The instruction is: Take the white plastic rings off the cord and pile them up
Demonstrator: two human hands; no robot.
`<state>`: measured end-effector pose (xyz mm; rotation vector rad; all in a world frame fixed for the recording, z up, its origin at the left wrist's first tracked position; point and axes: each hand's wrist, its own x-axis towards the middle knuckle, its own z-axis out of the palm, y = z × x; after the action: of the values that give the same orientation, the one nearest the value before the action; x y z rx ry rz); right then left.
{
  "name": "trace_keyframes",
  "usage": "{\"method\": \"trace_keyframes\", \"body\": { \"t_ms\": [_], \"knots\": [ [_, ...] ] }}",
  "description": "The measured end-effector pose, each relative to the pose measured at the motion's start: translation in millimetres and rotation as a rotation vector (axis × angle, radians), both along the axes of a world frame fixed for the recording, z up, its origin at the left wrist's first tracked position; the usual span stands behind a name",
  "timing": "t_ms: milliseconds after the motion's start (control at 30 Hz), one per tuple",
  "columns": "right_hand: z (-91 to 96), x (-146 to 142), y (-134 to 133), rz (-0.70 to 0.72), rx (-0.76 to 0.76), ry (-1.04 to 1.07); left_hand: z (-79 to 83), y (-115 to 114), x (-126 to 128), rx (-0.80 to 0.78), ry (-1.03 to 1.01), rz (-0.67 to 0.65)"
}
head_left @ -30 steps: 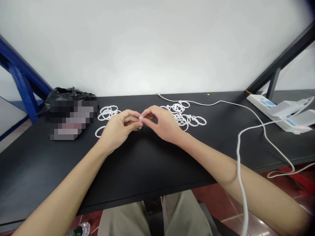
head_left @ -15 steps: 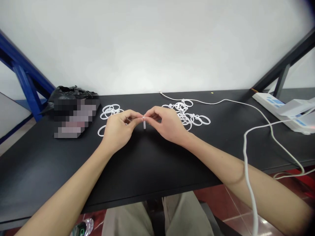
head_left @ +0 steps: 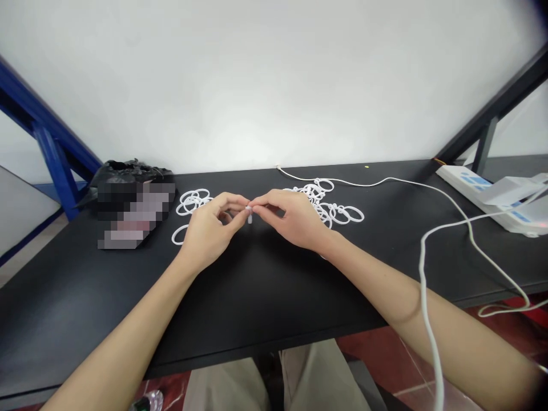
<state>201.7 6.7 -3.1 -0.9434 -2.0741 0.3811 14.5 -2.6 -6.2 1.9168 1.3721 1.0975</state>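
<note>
My left hand (head_left: pixel 212 225) and my right hand (head_left: pixel 295 216) meet fingertip to fingertip above the black table. Between them they pinch a small white plastic ring (head_left: pixel 250 218), seen nearly edge-on, with part of it showing below the fingers. Its upper part is covered by my fingertips. Behind my left hand lie several loose white rings (head_left: pixel 185 206). A larger pile of white rings with small eyelets (head_left: pixel 338 213) lies beyond my right hand, partly hidden by it.
A black plastic bag (head_left: pixel 128 171) and a blurred-out item (head_left: pixel 137 217) lie on the table (head_left: pixel 240 308) at left. A white cable (head_left: pixel 377 184) runs across the back and loops over my right forearm. At right stands a white and blue box (head_left: pixel 466 182). A wall rises behind.
The view has tilted slightly, so the table sits a little lower. Both hands stay together at the white ring; the fingers have shifted only slightly.
</note>
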Motion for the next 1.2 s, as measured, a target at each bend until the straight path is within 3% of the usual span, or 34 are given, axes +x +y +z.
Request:
{"method": "trace_keyframes", "body": {
  "t_ms": [100,200,300,433,733,867,933,1033,1100,1200],
  "knots": [
    [4.6,14,12,-0.170,0.095,-0.050,2.6,-1,-3,0.115,0.125,0.108],
    [8.3,41,27,-0.543,0.100,-0.177,1.3,2,-11,0.279,0.319,0.243],
    [6.6,74,41,-0.835,-0.004,-0.362,-6.3,8,-22,0.333,0.533,0.321],
    [-1.1,104,51,-0.962,-0.254,-0.517,-16.0,13,-33,0.299,0.664,0.349],
    [-3.5,112,56,-0.872,-0.297,-0.610,-8.9,9,-27,0.308,0.556,0.355],
    [7.7,100,48,-0.914,-0.147,-0.465,-3.0,6,-21,0.327,0.469,0.302],
    [13.5,84,41,-0.765,-0.039,-0.294,0.2,4,-17,0.310,0.385,0.266],
    [15.1,50,25,-0.322,0.030,-0.101,3.2,1,-12,0.189,0.219,0.199],
    [11.0,30,14,-0.059,0.054,-0.085,3.5,1,-11,0.106,0.136,0.148],
    [2.6,12,2,0.111,0.033,-0.113,2.8,1,-10,0.039,0.103,0.093]
  ]
}}
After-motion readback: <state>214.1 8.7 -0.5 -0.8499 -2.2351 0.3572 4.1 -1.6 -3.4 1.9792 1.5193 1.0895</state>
